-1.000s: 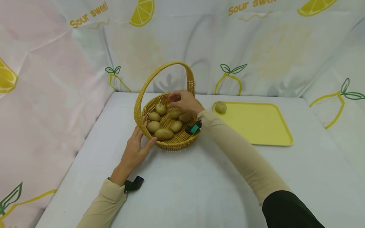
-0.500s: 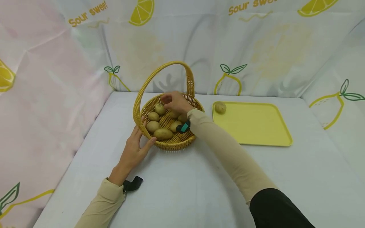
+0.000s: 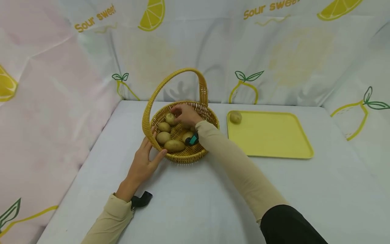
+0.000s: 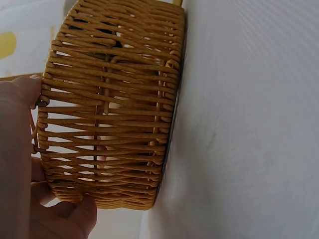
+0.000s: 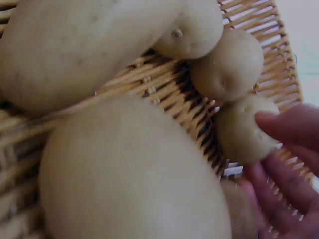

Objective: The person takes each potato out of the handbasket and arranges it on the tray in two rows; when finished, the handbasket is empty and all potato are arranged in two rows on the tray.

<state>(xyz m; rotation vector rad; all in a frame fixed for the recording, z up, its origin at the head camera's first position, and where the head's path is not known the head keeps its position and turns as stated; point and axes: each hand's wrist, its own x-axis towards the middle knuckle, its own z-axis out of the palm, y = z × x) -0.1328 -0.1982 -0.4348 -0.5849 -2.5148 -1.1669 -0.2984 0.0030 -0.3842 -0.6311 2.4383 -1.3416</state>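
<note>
A yellow wicker basket (image 3: 186, 158) with a tall arched handle stands on the white table, with several potatoes inside. My left hand (image 3: 142, 166) grips its left side, thumb by the front rim and fingers along the outer wall; in the left wrist view fingertips (image 4: 84, 214) press against the woven wall (image 4: 109, 124). Inside the basket, my right hand (image 3: 188, 114) has its thumb and fingers around a round potato (image 3: 170, 118) near the back left. The right wrist view shows the thumb over that potato (image 5: 246, 129). Some potatoes are partly hidden under the right hand and wrist.
To the basket's right lies a yellow tray (image 3: 274, 135) with one potato (image 3: 235, 117) in its back left corner. The basket handle (image 3: 149, 112) arches over the left side and back. A lemon-printed cloth (image 3: 189, 44) hangs behind the table.
My right hand has moved left and down inside the basket, onto the round potato at the back left. The left hand has stayed on the basket.
</note>
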